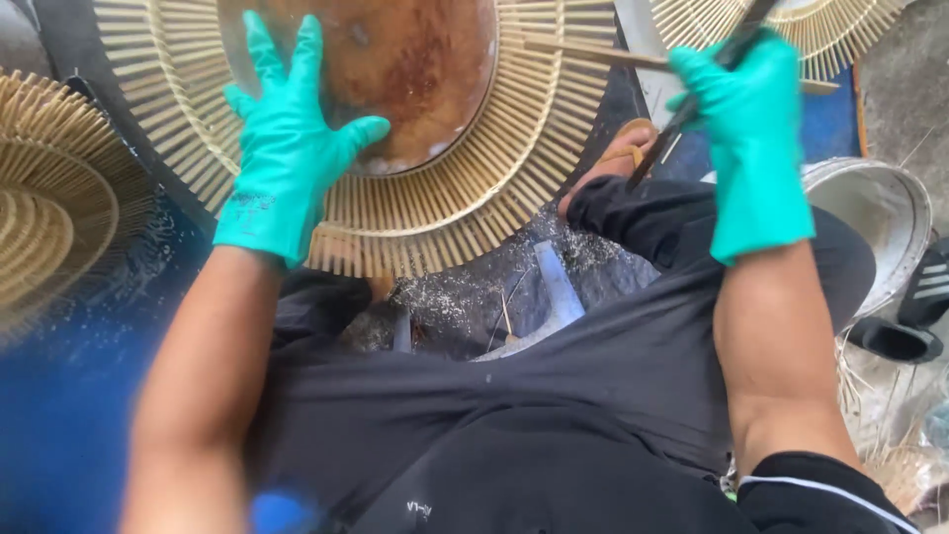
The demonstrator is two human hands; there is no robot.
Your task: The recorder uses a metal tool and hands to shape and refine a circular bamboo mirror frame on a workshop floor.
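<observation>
Outdoor work spot, ground level: blue mat (59,435) under the seated person, bamboo shavings (474,287) scattered between the knees.

Left hand (287,148), green glove, fingers spread flat, pressing on the round bamboo frame (435,213) at about 8 o'clock of its brown centre disc (405,69). It grips nothing; it only steadies.

Right hand (746,129), green glove, closed around a dark blade (682,119) and a bamboo stick (593,54), off the frame's rim at 3 o'clock.

Step in hand, by my reading: fitting or trimming a spoke while the frame is braced. Next move wants the stick lined up with a gap in the rim, left palm firm.

Nearby: second woven frame (49,198) at 9 o'clock, metal bucket (880,218) and black sandal (895,341) at 3 o'clock.
</observation>
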